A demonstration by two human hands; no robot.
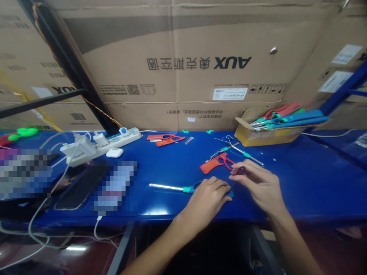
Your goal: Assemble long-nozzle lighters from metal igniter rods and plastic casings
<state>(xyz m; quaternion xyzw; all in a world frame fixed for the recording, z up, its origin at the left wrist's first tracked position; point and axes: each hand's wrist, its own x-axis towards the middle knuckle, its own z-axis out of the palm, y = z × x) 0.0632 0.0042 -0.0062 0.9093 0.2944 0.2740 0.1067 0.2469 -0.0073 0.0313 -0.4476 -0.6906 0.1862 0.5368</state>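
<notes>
A long-necked lighter (pixel 187 189) with a metal barrel and a teal collar lies on the blue table, barrel pointing left. My left hand (pixel 209 198) rests over its blue handle, fingers curled around it and hiding most of it. Just to the right, my right hand (pixel 262 185) pinches a small dark reddish piece (pixel 241 171) between thumb and fingertips; its kind is not clear. Beyond it lies an orange lighter handle half (pixel 213 164) with a red trigger loop. Behind that are loose metal lighter barrels (pixel 248 154) with teal collars and thin wires.
A cardboard box (pixel 268 135) of lighters stands at back right. More orange handle shells (pixel 169 141) and a small clear tube (pixel 189 140) lie at the back. On the left are a power strip (pixel 106 147), a white earphone case (pixel 114 152), phones (pixel 82 187) and cables.
</notes>
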